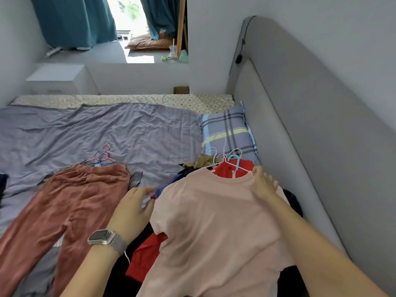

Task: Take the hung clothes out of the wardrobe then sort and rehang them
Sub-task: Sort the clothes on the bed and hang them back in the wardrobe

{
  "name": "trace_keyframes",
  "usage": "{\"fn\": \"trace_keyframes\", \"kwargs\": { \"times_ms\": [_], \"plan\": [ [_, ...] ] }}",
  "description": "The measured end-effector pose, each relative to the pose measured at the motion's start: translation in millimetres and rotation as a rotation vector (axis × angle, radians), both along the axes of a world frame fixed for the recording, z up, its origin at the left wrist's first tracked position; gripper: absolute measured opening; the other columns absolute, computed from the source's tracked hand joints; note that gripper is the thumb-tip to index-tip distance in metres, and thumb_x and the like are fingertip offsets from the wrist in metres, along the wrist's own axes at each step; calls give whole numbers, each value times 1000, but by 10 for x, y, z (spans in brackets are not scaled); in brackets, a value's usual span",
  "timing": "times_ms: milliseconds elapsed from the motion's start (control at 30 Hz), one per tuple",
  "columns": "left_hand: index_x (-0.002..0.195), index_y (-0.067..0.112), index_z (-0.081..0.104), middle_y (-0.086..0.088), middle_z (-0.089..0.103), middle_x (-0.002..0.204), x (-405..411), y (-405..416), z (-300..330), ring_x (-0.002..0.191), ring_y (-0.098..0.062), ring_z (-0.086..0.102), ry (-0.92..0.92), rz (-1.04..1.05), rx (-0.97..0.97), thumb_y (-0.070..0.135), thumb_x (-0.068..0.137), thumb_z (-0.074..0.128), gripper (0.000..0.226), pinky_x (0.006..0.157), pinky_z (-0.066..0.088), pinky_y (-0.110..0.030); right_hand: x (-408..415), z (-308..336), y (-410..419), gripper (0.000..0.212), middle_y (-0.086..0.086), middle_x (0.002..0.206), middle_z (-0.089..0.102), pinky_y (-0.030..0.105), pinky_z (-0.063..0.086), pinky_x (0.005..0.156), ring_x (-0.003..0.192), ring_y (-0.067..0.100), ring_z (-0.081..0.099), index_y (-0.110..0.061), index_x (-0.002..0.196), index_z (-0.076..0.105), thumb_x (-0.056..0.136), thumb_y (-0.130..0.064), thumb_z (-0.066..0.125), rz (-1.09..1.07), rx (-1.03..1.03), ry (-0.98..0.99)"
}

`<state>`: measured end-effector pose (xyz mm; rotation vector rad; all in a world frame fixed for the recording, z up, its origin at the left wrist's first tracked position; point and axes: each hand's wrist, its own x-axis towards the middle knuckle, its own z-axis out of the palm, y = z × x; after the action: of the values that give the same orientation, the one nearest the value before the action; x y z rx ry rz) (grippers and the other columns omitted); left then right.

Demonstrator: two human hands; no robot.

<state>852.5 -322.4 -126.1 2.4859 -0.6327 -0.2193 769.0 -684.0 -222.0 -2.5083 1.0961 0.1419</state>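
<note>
A pale pink T-shirt (214, 228) lies on top of a heap of hung clothes on the bed, still on a white hanger (220, 161). Under it show a red garment (232, 170) on a teal hanger (235, 160), dark clothes and blue cloth. My right hand (262, 185) rests on the shirt's right shoulder, fingers spread. At the shirt's left sleeve edge is my left hand (134, 207), wearing a wristwatch, with fingers open and touching the cloth. Rust-red trousers (70, 202) lie flat to the left, with loose pink and blue hangers (102, 158) above their waistband.
The bed has a grey-lilac sheet (96, 129) and a plaid pillow (227, 131) against the grey padded headboard (300, 129) on the right. A white bedside cabinet (57, 79) stands beyond the bed. Teal curtains (72, 20) hang at the far window.
</note>
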Motion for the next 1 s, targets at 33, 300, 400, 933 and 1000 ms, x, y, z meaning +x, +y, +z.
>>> {"fn": "trace_keyframes", "kwargs": {
  "times_ms": [33,300,400,933,1000],
  "plan": [
    [113,15,62,-1,59,106,5,6,-16,101,-20,56,2,15,-8,11,87,59,26,82,38,-23,24,-68,-45,42,8,127,45,38,28,98,117,30,40,-26,111,44,79,0,46,56,-29,76],
    [110,12,62,-3,61,107,56,232,-206,104,-20,57,32,149,-1,7,84,61,27,89,41,-28,310,-240,174,61,12,160,1,57,0,115,145,36,7,-23,148,28,90,-31,45,258,-159,758],
    [108,10,64,-4,62,106,71,341,-293,105,-20,57,58,173,12,6,85,60,24,88,37,-21,694,-178,729,63,7,158,14,51,10,115,143,30,18,-29,148,24,90,-32,48,447,1,414],
    [102,21,65,4,61,98,512,2466,-376,91,-13,60,111,270,-50,10,84,61,21,83,41,-22,1539,236,3485,47,10,132,53,26,41,91,118,24,52,-11,136,47,89,-11,49,585,427,47],
    [96,32,60,7,60,98,596,2983,-422,88,-10,60,136,251,-46,12,85,60,23,83,45,-25,1642,187,3981,47,11,127,54,27,42,88,113,26,54,-10,135,46,88,-10,49,573,421,30]
  ]
}}
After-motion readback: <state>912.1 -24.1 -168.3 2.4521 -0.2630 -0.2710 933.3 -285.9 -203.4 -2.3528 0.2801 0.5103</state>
